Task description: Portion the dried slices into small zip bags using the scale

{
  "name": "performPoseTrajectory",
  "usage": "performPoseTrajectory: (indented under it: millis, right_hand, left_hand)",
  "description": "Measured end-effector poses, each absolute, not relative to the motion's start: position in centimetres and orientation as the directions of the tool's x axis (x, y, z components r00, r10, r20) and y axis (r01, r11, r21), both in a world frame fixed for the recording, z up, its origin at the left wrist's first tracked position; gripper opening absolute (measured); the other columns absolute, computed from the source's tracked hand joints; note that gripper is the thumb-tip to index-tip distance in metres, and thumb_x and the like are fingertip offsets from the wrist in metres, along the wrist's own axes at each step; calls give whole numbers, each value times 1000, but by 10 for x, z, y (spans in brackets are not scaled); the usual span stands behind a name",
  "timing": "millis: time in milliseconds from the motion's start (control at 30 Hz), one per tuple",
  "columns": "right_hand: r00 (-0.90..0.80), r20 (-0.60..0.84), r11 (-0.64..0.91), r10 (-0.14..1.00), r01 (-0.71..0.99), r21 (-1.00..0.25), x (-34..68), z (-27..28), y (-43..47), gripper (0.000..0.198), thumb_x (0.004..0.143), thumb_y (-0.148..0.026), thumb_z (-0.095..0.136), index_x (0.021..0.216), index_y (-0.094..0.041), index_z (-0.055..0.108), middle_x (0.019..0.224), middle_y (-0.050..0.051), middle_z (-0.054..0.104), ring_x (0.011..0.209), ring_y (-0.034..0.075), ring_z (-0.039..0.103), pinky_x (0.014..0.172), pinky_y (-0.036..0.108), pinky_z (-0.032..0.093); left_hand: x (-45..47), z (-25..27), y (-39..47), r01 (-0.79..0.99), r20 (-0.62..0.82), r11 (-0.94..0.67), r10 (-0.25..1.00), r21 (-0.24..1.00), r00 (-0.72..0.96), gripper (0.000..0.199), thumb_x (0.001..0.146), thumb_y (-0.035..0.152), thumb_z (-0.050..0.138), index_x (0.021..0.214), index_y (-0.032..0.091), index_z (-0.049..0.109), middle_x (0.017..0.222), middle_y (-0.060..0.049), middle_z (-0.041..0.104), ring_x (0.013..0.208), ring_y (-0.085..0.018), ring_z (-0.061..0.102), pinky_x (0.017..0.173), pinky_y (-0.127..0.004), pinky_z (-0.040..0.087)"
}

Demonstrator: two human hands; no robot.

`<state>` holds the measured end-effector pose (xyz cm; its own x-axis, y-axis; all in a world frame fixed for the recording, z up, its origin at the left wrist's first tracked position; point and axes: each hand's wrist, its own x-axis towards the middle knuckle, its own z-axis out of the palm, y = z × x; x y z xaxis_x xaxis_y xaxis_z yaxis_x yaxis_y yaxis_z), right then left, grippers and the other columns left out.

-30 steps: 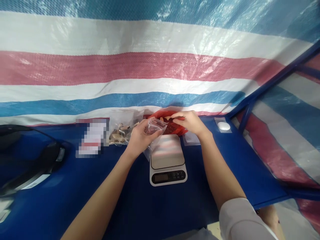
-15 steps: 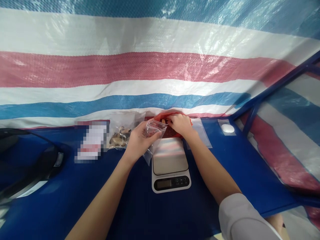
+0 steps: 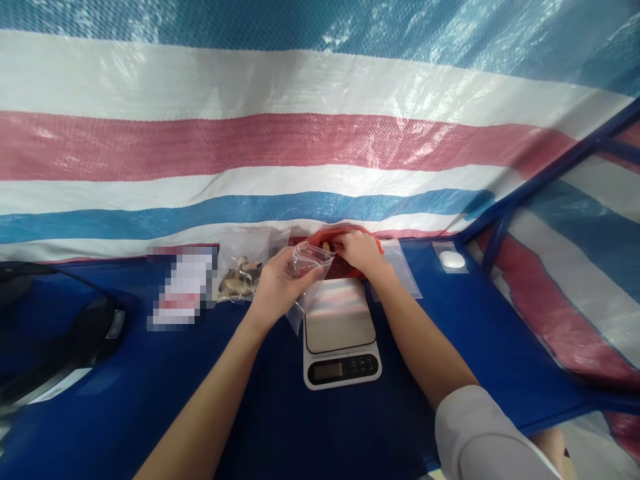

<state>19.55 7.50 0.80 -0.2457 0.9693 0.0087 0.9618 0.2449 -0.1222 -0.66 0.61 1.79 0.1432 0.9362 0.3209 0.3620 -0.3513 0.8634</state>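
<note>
My left hand (image 3: 281,279) grips a clear zip bag (image 3: 311,263) by its top, holding its mouth partly apart above the left side of the kitchen scale (image 3: 340,317). My right hand (image 3: 359,251) reaches over the open red bag (image 3: 327,233) behind the scale, fingers bent down at its mouth. Small dark brown pieces show inside the red bag; what the right fingertips hold, if anything, is hidden. The scale's metal plate carries nothing, and its display looks blank. Left of my left hand lies a clear bag of brownish dried pieces (image 3: 237,283).
Flat clear bags (image 3: 403,270) lie right of the red bag. A white oval object (image 3: 452,260) rests on a small clear bag farther right. On the left are a blurred-out card (image 3: 185,287) and a black strapped item (image 3: 105,320). A striped tarp (image 3: 300,140) closes off the back.
The view has tilted slightly, so the scene sits a little lower. Both hands stay almost where they were, at the clear bag and the red bag.
</note>
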Motion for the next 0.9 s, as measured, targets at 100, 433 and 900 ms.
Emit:
performPoseTrajectory:
  millis: [100,433,900]
  right_hand:
    - [-239,16,239,971,960,-147,197,9,72,32,98,-36,47,113,-26,75,117,8,74,104,25,67,83,33,50]
    - [-265,140,298,954,892,-339,206,9,66,23,92,-30,59,104,-27,78,109,5,77,100,24,69,86,34,51]
    - [-398,333,453,855,260,-852,214,73,13,16,81,-28,75,94,-19,77,107,5,76,91,18,71,83,32,58]
  left_hand:
    - [-6,17,6,362,319,-353,936,863,152,47,78,45,77,116,18,70,107,-8,75,98,-26,70,91,-40,55]
    - [-4,14,6,328,311,-346,938,879,156,47,78,45,78,115,18,70,108,-10,74,98,-26,70,86,-40,58]
    - [2,21,-1,338,410,-503,857,795,313,49,79,41,77,123,22,67,118,-9,71,110,-27,67,98,-43,55]
